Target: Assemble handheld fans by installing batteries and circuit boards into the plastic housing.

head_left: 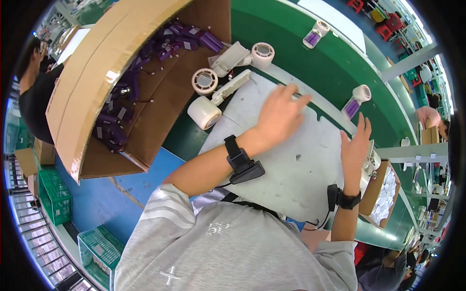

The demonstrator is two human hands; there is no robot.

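My left hand (283, 112) hovers over the far part of a pale grey work mat (286, 169). Its fingers are bent, slightly blurred and apart, and I see nothing between them. Over the mat's right edge, my right hand (356, 150) has its fingers stretched out and holds nothing. Just beyond it, on the green bench, is a white device with a round head and a purple cell inside (351, 107). A similar device (313, 39) lies farther back. Left of my left hand, white round-headed devices (205, 112) rest at the mat's edge, along with a white casing (232, 58).
A large cardboard box (160, 121) of purple battery packs (116, 116) stands at left. Beside my right forearm is a small carton (387, 194) with white pieces. Green crates (54, 194) sit on the floor at far left. Other people are around the hall.
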